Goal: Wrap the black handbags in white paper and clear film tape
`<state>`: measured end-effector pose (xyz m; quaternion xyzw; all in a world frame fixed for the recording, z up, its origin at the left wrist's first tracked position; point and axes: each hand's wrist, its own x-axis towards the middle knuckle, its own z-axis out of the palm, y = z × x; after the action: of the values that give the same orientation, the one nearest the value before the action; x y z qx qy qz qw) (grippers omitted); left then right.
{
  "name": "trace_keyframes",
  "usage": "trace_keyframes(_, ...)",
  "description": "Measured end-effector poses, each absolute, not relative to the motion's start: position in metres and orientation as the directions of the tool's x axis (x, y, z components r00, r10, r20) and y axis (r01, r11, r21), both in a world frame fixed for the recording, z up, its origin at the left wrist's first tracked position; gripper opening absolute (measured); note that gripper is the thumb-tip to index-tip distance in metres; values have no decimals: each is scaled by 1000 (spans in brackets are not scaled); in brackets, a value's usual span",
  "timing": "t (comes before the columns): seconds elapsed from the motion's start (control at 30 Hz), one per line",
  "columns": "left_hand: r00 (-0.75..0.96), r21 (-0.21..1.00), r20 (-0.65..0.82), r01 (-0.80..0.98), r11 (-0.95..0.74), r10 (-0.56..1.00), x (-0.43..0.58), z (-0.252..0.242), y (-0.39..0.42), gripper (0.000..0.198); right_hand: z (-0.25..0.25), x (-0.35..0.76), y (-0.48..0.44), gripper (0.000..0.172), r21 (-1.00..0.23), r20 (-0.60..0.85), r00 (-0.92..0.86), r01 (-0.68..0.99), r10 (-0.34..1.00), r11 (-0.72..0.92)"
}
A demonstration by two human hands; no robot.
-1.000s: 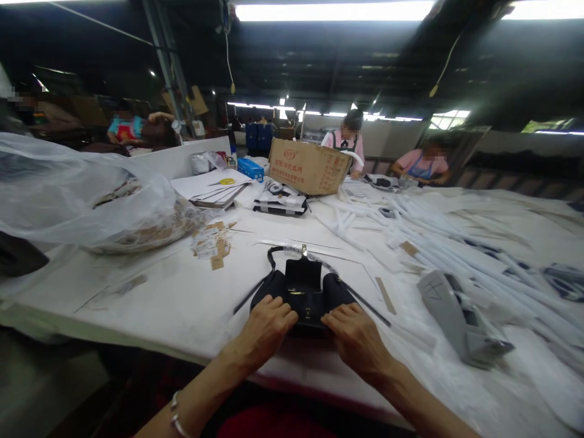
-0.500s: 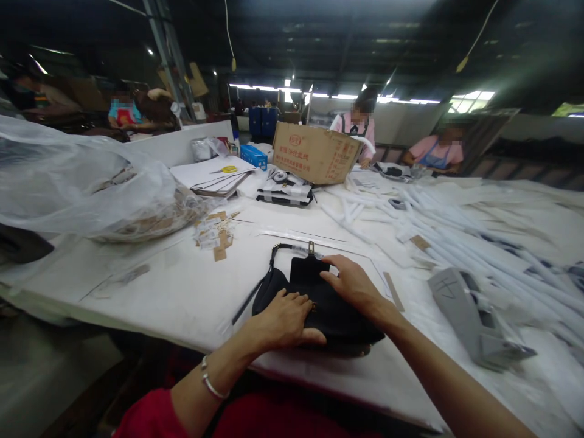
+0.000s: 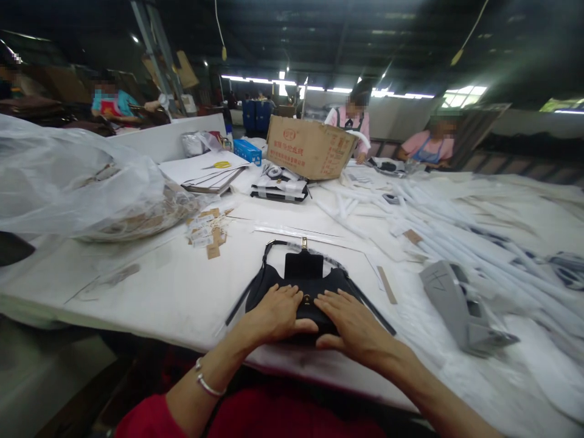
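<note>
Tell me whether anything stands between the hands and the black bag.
Nothing visible does: the left hand and right hand rest directly on the black bag, either side of its gold-coloured clasp.

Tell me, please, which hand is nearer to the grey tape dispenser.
Right. The right hand lies on the black bag, left of the grey tape dispenser; the left hand, also on the bag, is farther left.

Unreadable red Chinese print (image 3: 289, 146) on cardboard box (image 3: 314, 149), dark handwritten mark (image 3: 437, 277) on grey dispenser (image 3: 460, 316).
</note>
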<state>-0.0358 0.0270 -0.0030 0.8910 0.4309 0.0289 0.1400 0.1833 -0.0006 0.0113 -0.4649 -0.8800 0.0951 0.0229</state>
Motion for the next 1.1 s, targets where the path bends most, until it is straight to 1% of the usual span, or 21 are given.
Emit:
trace_keyframes(0.07, 631, 243, -3, 753, -612, 776, -36, -3, 22, 74, 4, 188, 3, 77, -169, -70, -582, 807, 810, 565)
trace_keyframes(0.1, 632, 212, 46, 750, -626, 774, -36, -3, 19, 73, 0, 189, 5, 77, -158, -65, -580, 809, 812, 566)
trace_keyframes(0.2, 615, 89, 164, 769, -633, 771, -43, -9, 8, 65, -13, 192, 12, 67, -124, 0, -585, 805, 811, 580)
trace_keyframes(0.27, 589, 38, 174, 797, -603, 789, -49, -16, 3, 51, -18, 194, 15, 60, -99, 60, -603, 790, 796, 606)
trace_keyframes(0.33, 564, 27, 163, 818, -575, 810, -54, -26, 0, 38, -22, 194, 15, 57, -69, 118, -621, 774, 775, 630)
trace_keyframes(0.4, 558, 15, 182, 822, -569, 810, -57, -39, -3, 40, -27, 193, 13, 55, -36, 170, -632, 762, 756, 646)
trace_keyframes(0.57, 542, -24, 301, 827, -562, 785, -57, -71, -17, 53, -53, 191, -3, 58, 40, 330, -604, 777, 726, 628)
trace_keyframes(0.63, 513, -9, 300, 844, -536, 804, -57, -75, -23, 56, -63, 192, -7, 58, 42, 375, -581, 789, 723, 613)
trace_keyframes(0.7, 497, 25, 270, 852, -523, 824, -57, -71, -27, 56, -69, 193, -9, 57, 24, 380, -571, 793, 728, 609)
trace_keyframes(0.77, 500, 82, 229, 845, -529, 835, -55, -57, -26, 50, -71, 194, -9, 57, -1, 368, -579, 782, 728, 623)
trace_keyframes(0.83, 500, 163, 174, 835, -525, 849, -52, -37, -20, 38, -71, 195, -7, 58, -23, 361, -592, 767, 721, 641)
trace_keyframes(0.87, 489, 207, 144, 836, -509, 861, -49, -26, -15, 33, -71, 195, -7, 58, -29, 364, -593, 763, 718, 645)
trace_keyframes(0.93, 443, 270, 97, 850, -452, 891, -41, -5, -3, 30, -71, 195, -7, 58, -32, 375, -587, 765, 717, 643)
trace_keyframes(1.0, 400, 262, 89, 874, -409, 912, -30, 11, 9, 24, -72, 195, -7, 57, -29, 383, -581, 769, 718, 638)
trace_keyframes(1.1, 417, 147, 73, 894, -424, 906, -12, 19, 22, 19, -72, 195, -7, 57, -26, 386, -583, 768, 715, 640)
